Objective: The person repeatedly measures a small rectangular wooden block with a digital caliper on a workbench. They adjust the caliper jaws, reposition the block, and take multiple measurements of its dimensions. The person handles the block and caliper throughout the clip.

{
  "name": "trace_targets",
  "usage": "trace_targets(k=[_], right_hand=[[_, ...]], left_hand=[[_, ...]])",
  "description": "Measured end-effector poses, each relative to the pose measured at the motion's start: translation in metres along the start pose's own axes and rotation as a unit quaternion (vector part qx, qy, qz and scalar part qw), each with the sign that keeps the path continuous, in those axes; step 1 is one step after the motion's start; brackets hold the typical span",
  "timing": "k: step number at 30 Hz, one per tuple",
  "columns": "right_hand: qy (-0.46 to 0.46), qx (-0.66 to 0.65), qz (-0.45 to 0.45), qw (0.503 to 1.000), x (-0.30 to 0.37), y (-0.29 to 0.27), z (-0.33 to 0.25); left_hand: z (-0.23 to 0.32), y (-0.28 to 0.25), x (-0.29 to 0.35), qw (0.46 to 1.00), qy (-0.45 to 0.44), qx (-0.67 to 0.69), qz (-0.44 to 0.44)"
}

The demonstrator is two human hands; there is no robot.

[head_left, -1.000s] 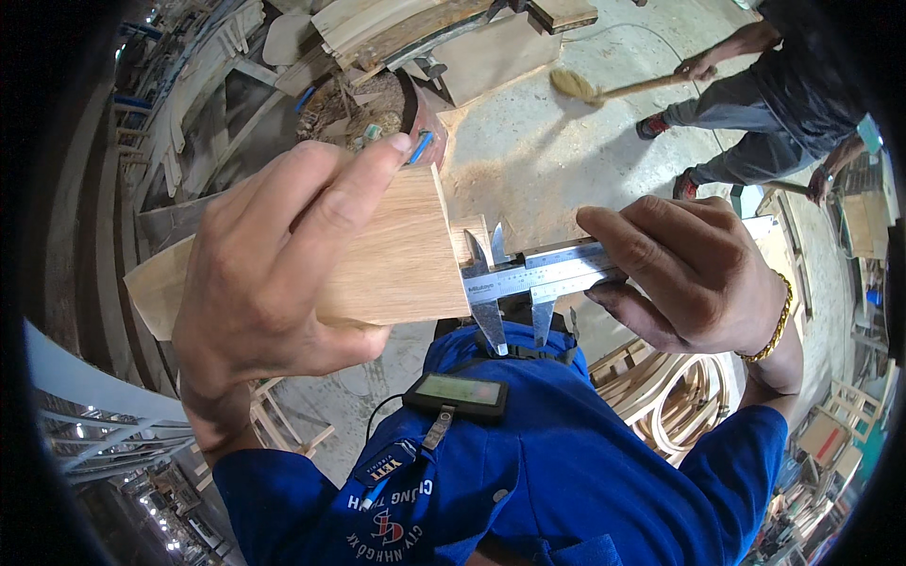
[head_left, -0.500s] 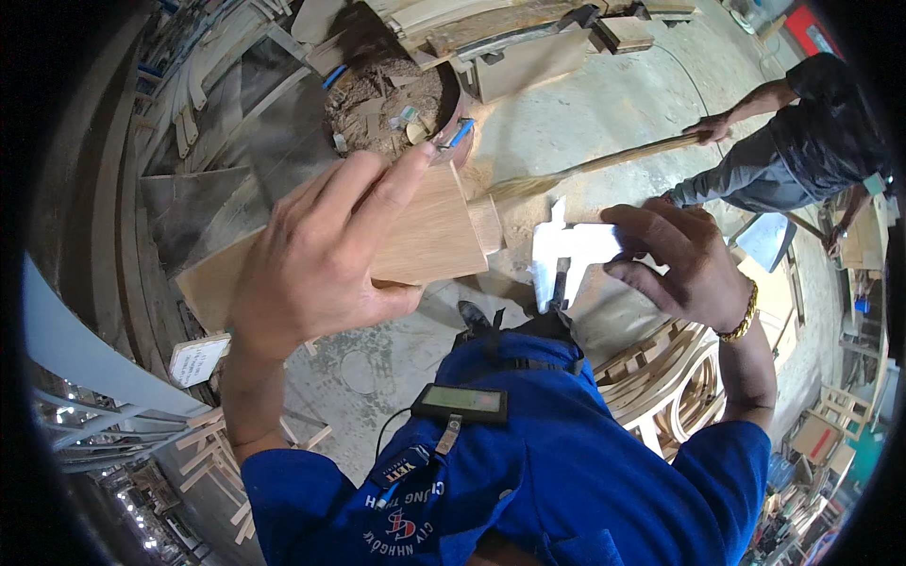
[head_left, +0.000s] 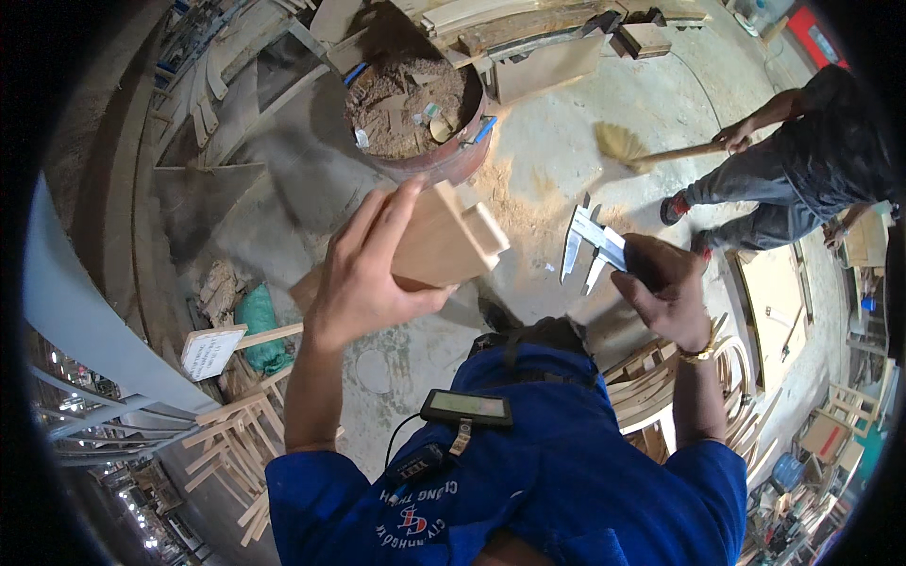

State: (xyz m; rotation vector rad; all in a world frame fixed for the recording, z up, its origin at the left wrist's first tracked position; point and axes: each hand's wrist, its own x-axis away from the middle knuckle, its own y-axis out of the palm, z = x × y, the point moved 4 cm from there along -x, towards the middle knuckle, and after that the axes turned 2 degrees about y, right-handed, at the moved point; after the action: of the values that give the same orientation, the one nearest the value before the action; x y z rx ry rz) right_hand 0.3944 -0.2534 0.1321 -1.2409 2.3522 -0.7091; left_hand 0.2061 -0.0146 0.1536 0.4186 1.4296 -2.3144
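My left hand (head_left: 368,269) is wrapped round a light wooden board (head_left: 436,241), fingers over the top and thumb along the lower edge. A tenon (head_left: 485,228) sticks out of the board's right end, facing the other hand. My right hand (head_left: 668,288) grips a metal vernier caliper (head_left: 593,243) by its beam. The caliper's jaws point left toward the tenon, apart from the wood and with a gap between them. Part of the board's far length is hidden behind my left hand and wrist.
A drum (head_left: 453,156) of sawdust and scraps stands ahead. At right, a co-worker (head_left: 793,160) holds a broom (head_left: 628,149) near spilled sawdust. Curved wooden parts (head_left: 727,377) lie by my right arm; wooden frames (head_left: 236,434) and a white sign (head_left: 212,353) are at left.
The board has turned so its tenon end shows more plainly. The caliper has tilted and shifted slightly right, away from the board. The co-worker's broom has swung to the right.
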Motion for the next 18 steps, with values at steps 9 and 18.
trace_targets(k=[9, 18], right_hand=[[0.160, -0.135, 0.005, 0.978, 0.057, 0.071, 0.091], [0.221, -0.051, 0.078, 0.971, 0.155, 0.097, 0.124]], left_hand=[[0.002, 0.065, 0.075, 0.909, -0.142, 0.362, 0.152], [0.024, 0.115, 0.067, 0.899, -0.137, 0.415, 0.043]])
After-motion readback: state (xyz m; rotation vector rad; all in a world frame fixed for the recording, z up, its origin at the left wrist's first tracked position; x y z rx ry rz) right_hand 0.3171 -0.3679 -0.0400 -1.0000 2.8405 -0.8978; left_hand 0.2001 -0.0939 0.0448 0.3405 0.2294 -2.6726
